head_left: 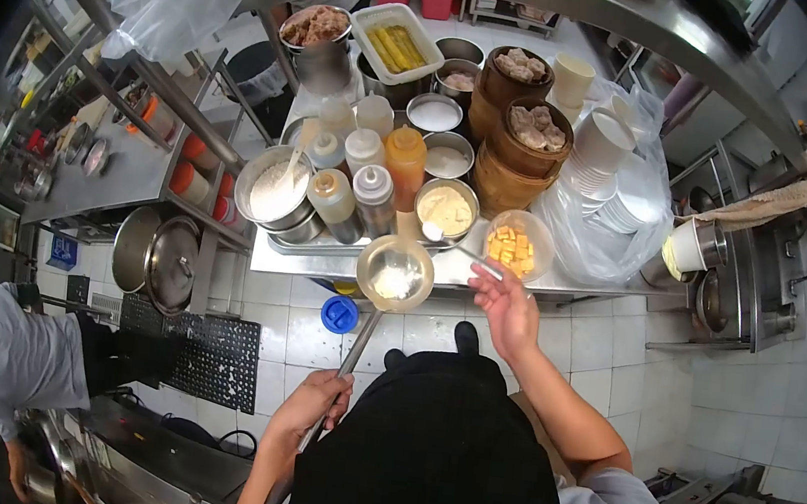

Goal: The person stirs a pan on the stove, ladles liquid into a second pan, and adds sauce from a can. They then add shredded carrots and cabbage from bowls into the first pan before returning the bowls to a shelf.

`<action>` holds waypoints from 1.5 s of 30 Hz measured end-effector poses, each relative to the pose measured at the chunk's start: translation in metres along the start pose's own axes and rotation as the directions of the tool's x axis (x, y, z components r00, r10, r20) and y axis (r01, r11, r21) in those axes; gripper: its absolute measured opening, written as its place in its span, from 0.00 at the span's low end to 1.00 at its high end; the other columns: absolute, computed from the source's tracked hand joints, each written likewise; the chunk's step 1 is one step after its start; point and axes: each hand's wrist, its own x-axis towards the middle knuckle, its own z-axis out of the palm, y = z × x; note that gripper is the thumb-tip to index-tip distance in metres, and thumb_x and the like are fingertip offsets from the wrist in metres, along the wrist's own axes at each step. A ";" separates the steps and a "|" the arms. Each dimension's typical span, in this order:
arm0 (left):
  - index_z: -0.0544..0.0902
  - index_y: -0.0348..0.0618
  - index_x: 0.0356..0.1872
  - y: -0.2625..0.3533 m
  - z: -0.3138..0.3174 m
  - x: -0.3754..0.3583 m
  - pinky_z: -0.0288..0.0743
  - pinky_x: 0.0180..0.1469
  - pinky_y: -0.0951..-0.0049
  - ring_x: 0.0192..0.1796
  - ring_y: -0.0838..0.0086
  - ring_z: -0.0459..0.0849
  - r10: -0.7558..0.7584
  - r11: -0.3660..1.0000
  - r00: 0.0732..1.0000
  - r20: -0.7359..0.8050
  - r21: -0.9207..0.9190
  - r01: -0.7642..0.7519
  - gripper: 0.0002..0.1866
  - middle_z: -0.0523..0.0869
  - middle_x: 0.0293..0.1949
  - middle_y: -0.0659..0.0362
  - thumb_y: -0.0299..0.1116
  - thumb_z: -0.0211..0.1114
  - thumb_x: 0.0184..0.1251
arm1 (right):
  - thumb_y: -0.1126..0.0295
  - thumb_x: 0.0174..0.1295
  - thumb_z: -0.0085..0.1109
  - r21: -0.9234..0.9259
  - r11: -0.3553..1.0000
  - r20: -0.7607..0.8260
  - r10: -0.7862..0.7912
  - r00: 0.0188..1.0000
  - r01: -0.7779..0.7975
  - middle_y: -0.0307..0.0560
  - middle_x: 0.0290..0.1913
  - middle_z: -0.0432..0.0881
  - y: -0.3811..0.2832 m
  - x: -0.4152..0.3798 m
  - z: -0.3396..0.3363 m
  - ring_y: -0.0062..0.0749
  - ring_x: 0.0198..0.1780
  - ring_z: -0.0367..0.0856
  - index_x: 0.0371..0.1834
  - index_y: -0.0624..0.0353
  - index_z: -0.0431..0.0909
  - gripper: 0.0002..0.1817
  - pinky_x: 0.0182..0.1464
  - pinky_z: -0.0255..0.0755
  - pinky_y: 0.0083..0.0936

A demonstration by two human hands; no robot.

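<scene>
My left hand (pixel 309 404) grips the long metal handle of a ladle (pixel 395 273), whose round bowl holds a little white powder and hovers at the front edge of the steel counter (pixel 322 260). My right hand (pixel 506 307) holds a small spoon (pixel 445 239) by its thin handle, the spoon's tip just above the ladle and beside a steel bowl of pale yellow paste (pixel 447 207). A clear bowl of orange-yellow cubes (pixel 515 246) sits right by my right hand.
Squeeze bottles (pixel 372 183), a bowl of white powder (pixel 277 191), seasoning bowls, bamboo steamers (pixel 528 136) and bagged stacked white bowls (pixel 600 165) crowd the counter. A blue lid (pixel 339 314) lies on the tiled floor. Another person (pixel 27 362) stands at lower left.
</scene>
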 end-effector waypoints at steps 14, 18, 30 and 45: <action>0.72 0.43 0.25 -0.013 -0.003 -0.009 0.62 0.20 0.79 0.17 0.80 0.67 0.007 0.998 1.000 0.017 0.060 -0.008 0.16 0.70 0.15 0.64 0.38 0.51 0.75 | 0.70 0.69 0.47 -0.827 0.364 0.378 -0.202 0.903 0.428 0.51 0.39 0.85 0.003 0.081 -0.012 0.31 0.38 0.83 0.53 0.69 0.78 0.16 0.42 0.75 0.27; 0.72 0.43 0.25 -0.024 -0.005 -0.017 0.61 0.20 0.79 0.17 0.80 0.67 0.019 0.999 1.000 -0.023 0.026 -0.019 0.16 0.70 0.15 0.64 0.37 0.51 0.74 | 0.65 0.69 0.52 -0.518 0.854 0.116 0.004 0.993 0.057 0.44 0.35 0.85 0.008 0.127 -0.026 0.20 0.30 0.80 0.46 0.66 0.81 0.14 0.30 0.72 0.18; 0.72 0.42 0.28 -0.068 -0.018 -0.033 0.63 0.17 0.78 0.15 0.79 0.68 0.046 0.973 0.983 -0.178 -0.214 -0.084 0.15 0.70 0.15 0.64 0.40 0.56 0.72 | 0.61 0.61 0.66 -0.973 0.085 0.227 0.159 0.961 0.216 0.51 0.37 0.86 -0.070 0.057 0.048 0.35 0.41 0.85 0.50 0.67 0.77 0.22 0.43 0.78 0.28; 0.73 0.41 0.28 -0.096 -0.019 -0.046 0.62 0.15 0.78 0.13 0.79 0.67 0.082 0.919 0.949 -0.306 -0.344 -0.191 0.15 0.71 0.14 0.63 0.42 0.56 0.72 | 0.78 0.49 0.67 -0.649 0.003 0.731 -0.274 0.625 0.761 0.70 0.68 0.63 0.068 0.112 0.212 0.62 0.71 0.59 0.73 0.70 0.49 0.48 0.72 0.55 0.45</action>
